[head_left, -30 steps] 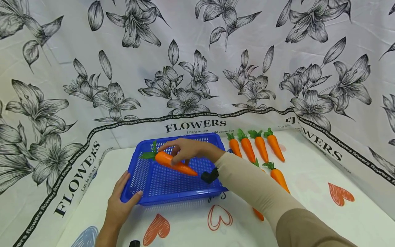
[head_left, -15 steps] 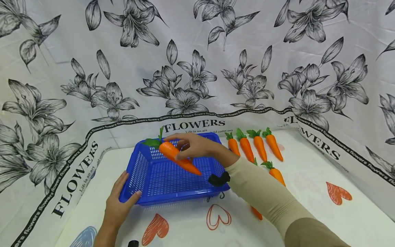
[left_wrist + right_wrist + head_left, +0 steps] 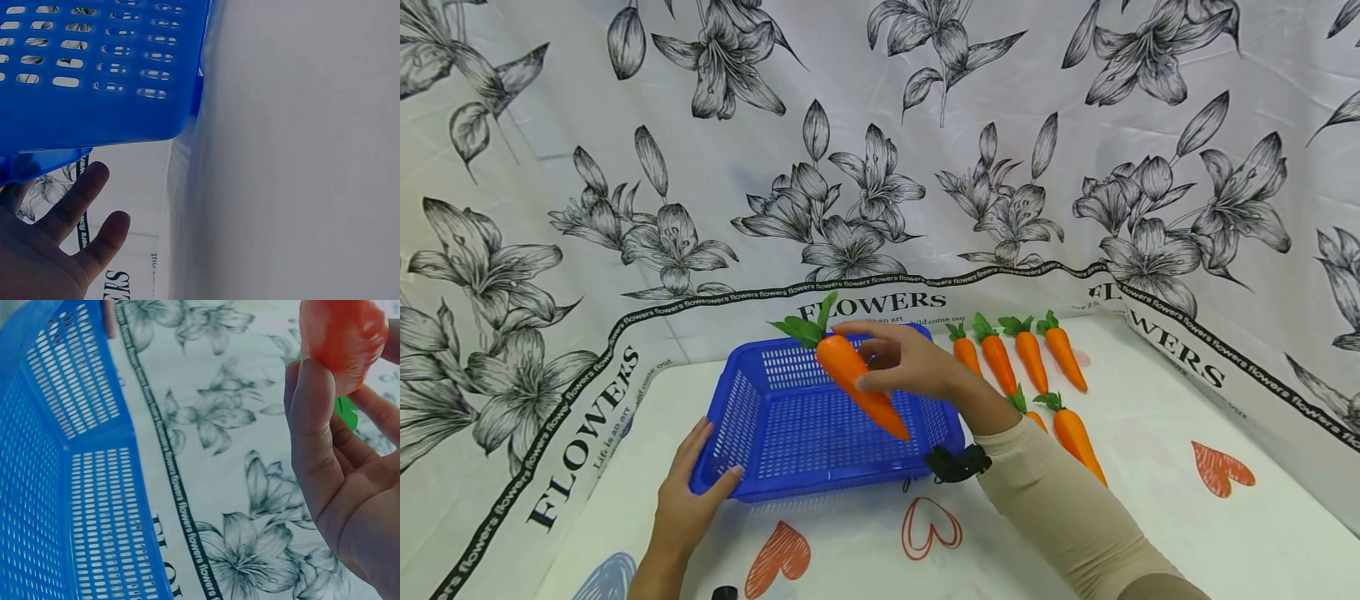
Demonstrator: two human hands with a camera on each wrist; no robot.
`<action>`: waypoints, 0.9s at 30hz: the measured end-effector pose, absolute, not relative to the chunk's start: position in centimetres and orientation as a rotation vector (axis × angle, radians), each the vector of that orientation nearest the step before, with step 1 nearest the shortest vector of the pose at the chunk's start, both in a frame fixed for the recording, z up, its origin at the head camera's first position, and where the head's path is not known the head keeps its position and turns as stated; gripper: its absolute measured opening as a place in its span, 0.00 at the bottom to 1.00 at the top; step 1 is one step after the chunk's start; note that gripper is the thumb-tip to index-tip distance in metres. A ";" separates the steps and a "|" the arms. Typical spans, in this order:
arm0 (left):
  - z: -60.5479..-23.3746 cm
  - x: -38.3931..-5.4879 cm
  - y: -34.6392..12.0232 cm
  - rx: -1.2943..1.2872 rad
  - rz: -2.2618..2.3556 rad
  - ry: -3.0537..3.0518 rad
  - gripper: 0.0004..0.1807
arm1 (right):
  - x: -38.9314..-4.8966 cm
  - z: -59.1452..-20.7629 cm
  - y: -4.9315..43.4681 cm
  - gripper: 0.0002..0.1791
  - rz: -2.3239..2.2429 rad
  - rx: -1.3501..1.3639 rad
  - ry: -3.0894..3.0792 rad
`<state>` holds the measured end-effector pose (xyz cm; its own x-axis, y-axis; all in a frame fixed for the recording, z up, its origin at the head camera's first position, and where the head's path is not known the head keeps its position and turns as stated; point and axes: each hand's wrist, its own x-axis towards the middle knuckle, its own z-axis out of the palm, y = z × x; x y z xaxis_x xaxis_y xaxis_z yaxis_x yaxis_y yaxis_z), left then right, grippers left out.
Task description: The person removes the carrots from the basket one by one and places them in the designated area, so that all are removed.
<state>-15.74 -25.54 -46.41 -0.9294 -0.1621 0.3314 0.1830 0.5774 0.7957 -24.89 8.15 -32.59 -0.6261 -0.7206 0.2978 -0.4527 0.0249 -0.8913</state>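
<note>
My right hand (image 3: pixel 910 360) pinches an orange carrot (image 3: pixel 859 385) with green leaves, between thumb and fingers. Tilted, its leafy end up and to the left, the carrot hangs above the blue mesh basket (image 3: pixel 831 477). In the right wrist view, the carrot (image 3: pixel 344 337) is seen close up from its pointed side, beside the basket wall (image 3: pixel 106 512). At the basket's left front corner lies my left hand (image 3: pixel 688 492), thumb by the rim. The left wrist view shows the left hand (image 3: pixel 56 250) with straight, spread fingers near the basket (image 3: pixel 112 112); contact is partly hidden.
Several carrots (image 3: pixel 1030 358) lie in a row right of the basket, leaves toward the back. In front of them are another carrot (image 3: pixel 1077 435) and one (image 3: pixel 1028 410) partly behind the right arm. A flower-printed cloth (image 3: pixel 850 192) rises behind the white table (image 3: pixel 1150 533).
My right hand has moved right with the carrot, which now hangs steeper, its leaves higher. More of the carrots at the right shows. My left hand stays at the basket.
</note>
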 end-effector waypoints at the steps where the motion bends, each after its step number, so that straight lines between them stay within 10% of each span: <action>1: -46.4 -15.7 -25.5 -0.017 -1.292 -2.444 0.43 | -24.7 -32.6 8.4 0.36 -1.658 -1.208 2.068; 27: -46.2 -15.7 -25.4 -0.009 -1.292 -2.462 0.44 | -20.7 -32.6 14.8 0.38 -1.943 -1.164 2.066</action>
<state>-15.73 -25.44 -46.25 -0.9355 -0.1588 0.3156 0.1695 0.5821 0.7953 -20.72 14.78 -32.57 -0.7090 -0.5592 0.4297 -0.4631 -0.0903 -0.8817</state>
